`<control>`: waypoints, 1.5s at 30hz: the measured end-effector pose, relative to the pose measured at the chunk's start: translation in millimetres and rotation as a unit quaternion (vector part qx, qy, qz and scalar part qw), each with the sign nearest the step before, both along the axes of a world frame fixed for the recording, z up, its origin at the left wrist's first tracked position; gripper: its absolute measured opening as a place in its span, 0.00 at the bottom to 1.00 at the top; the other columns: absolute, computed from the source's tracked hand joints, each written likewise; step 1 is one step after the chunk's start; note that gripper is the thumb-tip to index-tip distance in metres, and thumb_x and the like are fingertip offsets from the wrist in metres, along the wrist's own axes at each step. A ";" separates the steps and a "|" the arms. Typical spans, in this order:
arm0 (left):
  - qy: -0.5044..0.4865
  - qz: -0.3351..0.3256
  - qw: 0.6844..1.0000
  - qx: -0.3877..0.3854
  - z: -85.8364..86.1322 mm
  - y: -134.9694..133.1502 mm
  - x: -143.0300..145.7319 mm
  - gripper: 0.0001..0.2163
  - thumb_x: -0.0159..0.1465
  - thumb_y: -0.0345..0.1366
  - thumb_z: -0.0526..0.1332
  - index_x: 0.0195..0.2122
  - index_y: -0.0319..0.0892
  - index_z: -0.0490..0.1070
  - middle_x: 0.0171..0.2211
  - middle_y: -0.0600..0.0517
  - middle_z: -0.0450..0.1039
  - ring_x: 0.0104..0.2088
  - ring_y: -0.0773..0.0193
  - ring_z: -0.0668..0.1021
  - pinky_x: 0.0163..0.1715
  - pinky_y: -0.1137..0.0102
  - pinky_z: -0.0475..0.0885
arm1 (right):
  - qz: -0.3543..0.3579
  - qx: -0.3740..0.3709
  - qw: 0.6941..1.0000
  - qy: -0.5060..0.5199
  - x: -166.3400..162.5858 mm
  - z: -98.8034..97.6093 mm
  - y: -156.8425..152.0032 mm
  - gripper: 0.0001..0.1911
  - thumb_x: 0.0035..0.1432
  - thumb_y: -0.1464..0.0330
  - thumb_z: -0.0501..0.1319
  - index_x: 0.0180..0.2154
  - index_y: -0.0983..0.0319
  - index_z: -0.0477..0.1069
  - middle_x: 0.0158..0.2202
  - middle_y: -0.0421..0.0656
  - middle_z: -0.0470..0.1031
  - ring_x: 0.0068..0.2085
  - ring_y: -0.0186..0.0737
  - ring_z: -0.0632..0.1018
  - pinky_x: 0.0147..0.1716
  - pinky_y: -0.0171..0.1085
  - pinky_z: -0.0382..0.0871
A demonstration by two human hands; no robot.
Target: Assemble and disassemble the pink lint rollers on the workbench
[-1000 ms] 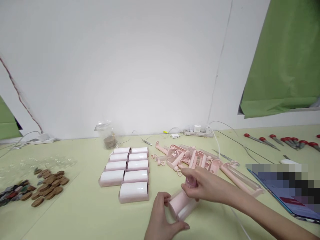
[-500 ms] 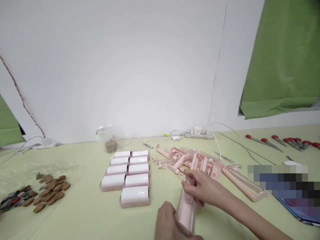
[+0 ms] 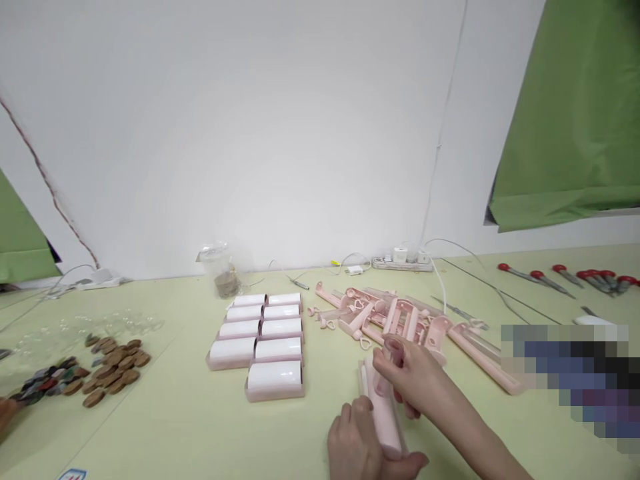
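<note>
Low in the view, a pale pink roller (image 3: 384,423) with a clear plastic part along its side stands at a tilt between my hands. My left hand (image 3: 354,441) is wrapped round its lower part, thumb across the near end. At the upper end, my right hand (image 3: 423,380) pinches a clear pinkish tube-like piece (image 3: 384,383) against the roller; its fingers hide part of the joint. Just beyond lies a heap of pink plastic handles and frames (image 3: 400,317), with small heart-shaped loops (image 3: 365,343) among them.
Left of my hands, white rolls in pink trays (image 3: 275,380) stand in two columns. Wooden discs (image 3: 117,367) and coloured stones (image 3: 47,383) lie farther left, near another person's hand (image 3: 6,415). Behind are a plastic bag (image 3: 220,267) and power strip (image 3: 403,265); red-ended tools (image 3: 550,283) lie right.
The view has shifted slightly. The roller leans more to the left at its top, and both hands stay on it. Another person's hand has appeared at the left edge.
</note>
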State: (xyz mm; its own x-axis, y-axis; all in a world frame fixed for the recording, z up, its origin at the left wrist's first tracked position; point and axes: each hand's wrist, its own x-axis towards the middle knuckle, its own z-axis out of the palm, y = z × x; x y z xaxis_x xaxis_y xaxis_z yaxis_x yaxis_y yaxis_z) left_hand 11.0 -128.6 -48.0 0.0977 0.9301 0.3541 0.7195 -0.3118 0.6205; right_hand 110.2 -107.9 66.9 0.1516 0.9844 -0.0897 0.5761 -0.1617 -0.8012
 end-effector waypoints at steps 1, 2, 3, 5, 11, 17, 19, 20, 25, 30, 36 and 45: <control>0.010 0.000 1.000 0.006 1.5 -1.2 3.1 0.26 0.34 0.43 0.70 0.35 0.38 0.67 0.27 0.43 0.70 0.29 0.48 0.72 0.28 0.63 0.62 | -0.014 -0.003 1.000 -0.002 -1.9 1.4 -1.1 0.12 0.49 0.67 0.50 0.20 0.57 0.45 0.09 0.30 0.56 0.07 0.29 0.60 0.07 0.29 0.50; 0.020 -0.001 1.000 0.014 3.3 -2.5 6.5 0.26 0.36 0.44 0.70 0.35 0.38 0.68 0.27 0.43 0.70 0.28 0.48 0.72 0.28 0.62 0.62 | -0.026 0.000 1.000 -0.010 -4.1 2.4 -2.2 0.12 0.49 0.67 0.49 0.20 0.57 0.46 0.08 0.30 0.55 0.07 0.29 0.60 0.08 0.29 0.50; 0.029 0.001 0.999 0.023 5.2 -3.8 9.8 0.25 0.37 0.44 0.69 0.35 0.37 0.68 0.26 0.42 0.70 0.28 0.47 0.73 0.28 0.62 0.61 | -0.036 0.008 0.999 -0.025 -6.5 2.9 -3.3 0.12 0.49 0.68 0.50 0.20 0.57 0.46 0.08 0.29 0.54 0.07 0.29 0.59 0.08 0.30 0.50; 0.044 0.008 0.998 0.038 8.9 -6.2 15.0 0.22 0.41 0.43 0.67 0.35 0.36 0.68 0.24 0.43 0.70 0.27 0.47 0.73 0.27 0.62 0.61 | -0.052 0.033 0.996 -0.059 -11.0 2.4 -5.5 0.12 0.49 0.68 0.51 0.20 0.58 0.47 0.09 0.30 0.54 0.07 0.28 0.59 0.09 0.30 0.50; 0.042 0.011 0.999 0.028 16.6 -7.6 -2.3 0.12 0.40 0.33 0.62 0.27 0.41 0.62 0.25 0.45 0.67 0.28 0.51 0.71 0.27 0.63 0.62 | -0.058 0.077 0.990 -0.103 -13.6 -3.0 -9.1 0.11 0.50 0.67 0.49 0.20 0.58 0.49 0.12 0.33 0.59 0.10 0.29 0.61 0.10 0.31 0.50; -0.048 -0.088 0.993 -0.067 21.7 1.1 -49.9 0.16 0.43 0.32 0.59 0.32 0.42 0.55 0.31 0.49 0.64 0.34 0.58 0.70 0.35 0.66 0.65 | -0.002 0.066 0.996 -0.063 -6.6 -3.0 -5.4 0.13 0.49 0.68 0.50 0.19 0.58 0.45 0.11 0.32 0.56 0.10 0.27 0.60 0.08 0.28 0.48; -0.069 -0.135 0.981 -0.119 29.6 6.2 -62.7 0.17 0.45 0.31 0.58 0.35 0.42 0.53 0.36 0.49 0.64 0.38 0.60 0.70 0.40 0.67 0.64 | 0.042 0.040 0.998 -0.038 -2.6 -4.1 0.1 0.12 0.50 0.67 0.48 0.19 0.58 0.45 0.09 0.31 0.58 0.09 0.28 0.59 0.06 0.27 0.47; -0.078 -0.161 0.973 -0.147 34.7 9.0 -68.0 0.17 0.46 0.31 0.58 0.37 0.42 0.53 0.39 0.48 0.64 0.40 0.61 0.70 0.42 0.68 0.64 | 0.067 0.025 0.997 -0.028 -0.2 -5.0 3.1 0.11 0.51 0.67 0.48 0.20 0.58 0.46 0.08 0.31 0.58 0.08 0.28 0.59 0.05 0.27 0.47; -0.105 -0.267 0.929 -0.235 56.7 22.2 -82.7 0.21 0.50 0.32 0.59 0.41 0.45 0.48 0.49 0.47 0.61 0.50 0.62 0.66 0.49 0.69 0.59 | 0.162 0.012 0.986 -0.024 9.0 -10.0 10.1 0.10 0.51 0.67 0.50 0.21 0.58 0.49 0.09 0.31 0.61 0.07 0.28 0.63 0.04 0.25 0.49; -0.111 -0.292 0.917 -0.247 59.4 25.5 -83.4 0.19 0.51 0.32 0.60 0.38 0.45 0.49 0.49 0.47 0.61 0.48 0.63 0.66 0.48 0.69 0.60 | 0.178 0.019 0.983 -0.040 7.6 -14.4 1.1 0.13 0.51 0.65 0.52 0.22 0.59 0.49 0.10 0.30 0.58 0.07 0.28 0.64 0.04 0.25 0.46; -0.106 -0.280 0.923 -0.241 51.5 22.0 -85.0 0.22 0.49 0.30 0.58 0.44 0.43 0.50 0.47 0.48 0.61 0.47 0.62 0.67 0.48 0.68 0.59 | 0.298 0.009 0.954 0.020 33.0 -0.1 13.3 0.18 0.54 0.53 0.49 0.25 0.61 0.56 0.12 0.33 0.64 0.10 0.27 0.64 0.09 0.26 0.53; -0.306 -0.225 0.913 -0.152 93.0 27.1 -40.9 0.36 0.40 0.30 0.66 0.50 0.42 0.51 0.50 0.46 0.60 0.53 0.55 0.60 0.53 0.64 0.53 | 0.239 0.111 0.947 -0.185 -28.3 4.4 153.4 0.09 0.56 0.66 0.55 0.37 0.65 0.68 0.41 0.45 0.71 0.40 0.39 0.72 0.40 0.41 0.66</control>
